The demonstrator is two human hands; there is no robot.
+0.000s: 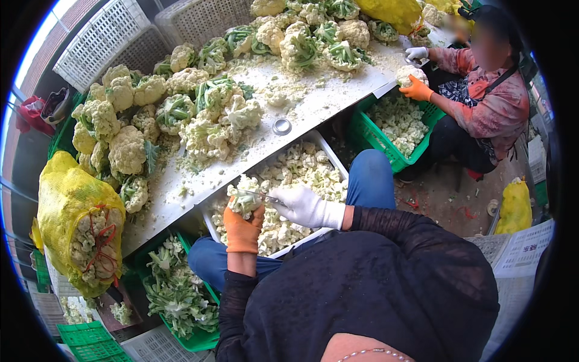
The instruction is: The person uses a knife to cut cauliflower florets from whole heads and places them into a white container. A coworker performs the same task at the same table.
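My left hand (244, 228), in an orange glove, grips a piece of cauliflower (245, 194) over the near left part of a white crate. My right hand (307, 206), in a white knitted glove, is closed around a knife, whose handle is hidden in the fist. The knife's thin blade (258, 193) points left and lies against the cauliflower piece. Under both hands the white crate (332, 156) is filled with cut cauliflower florets (312, 167). Cauliflower heads (128, 149) are heaped on the white table (169, 212) beyond the crate.
A green crate of leaves and stalks (181, 294) stands at lower left, below a tied yellow mesh sack of cauliflower (81, 226). A round metal lid-like object (282, 126) lies on the table. At right a co-worker (484, 99) holds a cauliflower above a green crate of florets (393, 154).
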